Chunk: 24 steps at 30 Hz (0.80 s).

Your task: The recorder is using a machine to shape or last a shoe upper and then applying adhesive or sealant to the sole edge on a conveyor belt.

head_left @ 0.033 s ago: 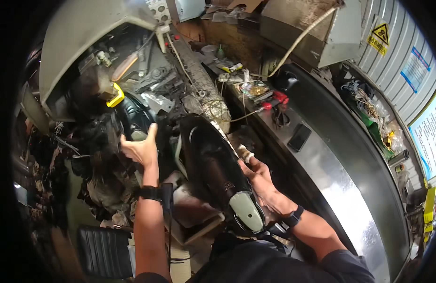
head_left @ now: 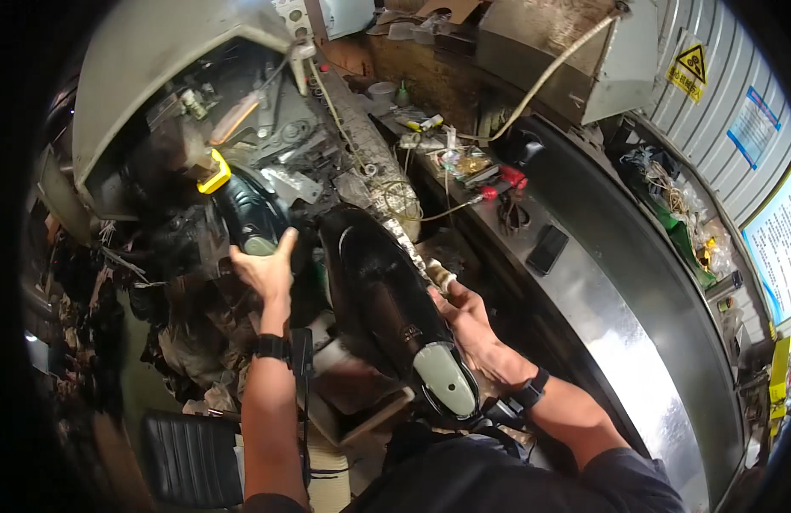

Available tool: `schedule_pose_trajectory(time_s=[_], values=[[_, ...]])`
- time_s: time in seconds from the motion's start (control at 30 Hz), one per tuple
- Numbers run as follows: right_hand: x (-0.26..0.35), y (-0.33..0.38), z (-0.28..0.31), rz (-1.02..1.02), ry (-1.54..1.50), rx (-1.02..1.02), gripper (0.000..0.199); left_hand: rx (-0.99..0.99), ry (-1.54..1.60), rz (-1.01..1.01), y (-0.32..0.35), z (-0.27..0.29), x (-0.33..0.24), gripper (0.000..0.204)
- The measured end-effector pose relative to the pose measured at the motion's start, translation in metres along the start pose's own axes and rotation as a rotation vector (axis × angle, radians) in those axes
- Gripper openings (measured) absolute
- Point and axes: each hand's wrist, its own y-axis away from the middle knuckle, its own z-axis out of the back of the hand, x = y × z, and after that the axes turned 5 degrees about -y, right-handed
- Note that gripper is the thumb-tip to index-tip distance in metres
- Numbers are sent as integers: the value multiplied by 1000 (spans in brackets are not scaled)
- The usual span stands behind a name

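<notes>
At the left, my left hand [head_left: 264, 272] grips the heel end of a black shoe [head_left: 252, 209], thumb and fingers around it. A pale green shoe last [head_left: 259, 246] shows in its opening. The shoe's far end lies beside a yellow-edged part [head_left: 214, 173] under a grey machine hood. A second black shoe [head_left: 380, 295], on a pale green last [head_left: 447, 380], lies nearer to me, toe pointing away. My right hand [head_left: 479, 329] is closed at its right side, thumb against the upper. A cream wrapping [head_left: 440, 274] shows at the fingertips; the fingers below are partly hidden.
A grey hood [head_left: 173, 60] arches over the left machine. To the right runs a metal bench [head_left: 605, 329] with a phone [head_left: 546, 250] and a red tool [head_left: 503, 181] on a hose. A black chair [head_left: 190, 457] stands at lower left, near heaped scraps [head_left: 186, 350].
The whole view has shifted slightly. The nearer shoe has moved a little left; both hands keep their hold.
</notes>
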Motion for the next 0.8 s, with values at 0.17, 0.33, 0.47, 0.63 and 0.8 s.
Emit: schedule_pose_trajectory(time_s=[0.17, 0.33, 0.47, 0.63, 0.8], values=[[-27, -44, -47, 52, 56, 10, 36, 362, 478, 68, 1, 9, 36, 96], [-46, -71, -100, -56, -14, -75, 30, 669, 433, -102, 25, 73, 124, 95], [-74, -95, -131, -146, -22, -244, 36, 829, 353, -143, 14, 98, 148, 80], [-118, -154, -127, -191, -72, 15, 26, 777, 1231, 849, -15, 62, 83, 48], [-130, -185, -145, -207, 17, -28, 22, 749, 1330, 960, -26, 32, 72, 43]])
